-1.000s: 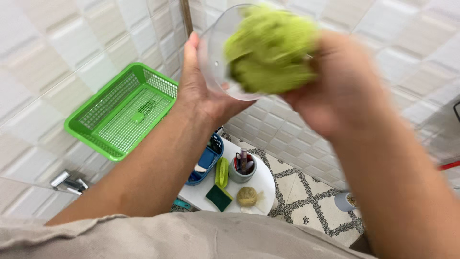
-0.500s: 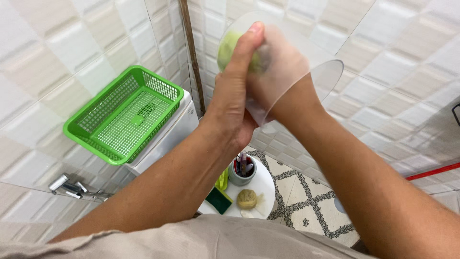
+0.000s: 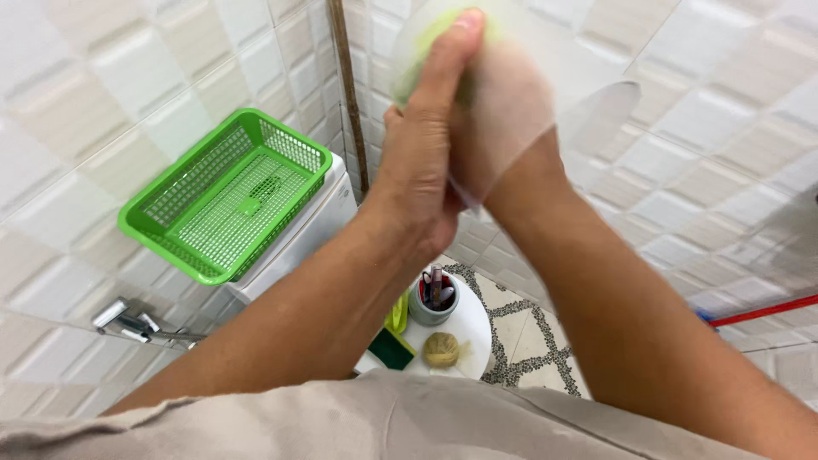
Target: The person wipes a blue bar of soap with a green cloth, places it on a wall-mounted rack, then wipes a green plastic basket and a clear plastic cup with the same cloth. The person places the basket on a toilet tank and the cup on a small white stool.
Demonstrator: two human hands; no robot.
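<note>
Green sponge (image 3: 423, 51) between raised hands (image 3: 464, 136)

A bright green mesh basket (image 3: 226, 198), a yellow-green scrubbing cloth (image 3: 423, 43), glossy white wall tiles (image 3: 102, 77), a pebble-patterned floor (image 3: 532, 341).

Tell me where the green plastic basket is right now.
In the head view the green basket sits at the left, on top of a white box-like unit against the tiled wall, left of the left hand.

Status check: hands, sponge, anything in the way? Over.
Left hand grips clear container. Right hand, blurred, inside it with green sponge. Green basket off left, nothing in the way.
</note>
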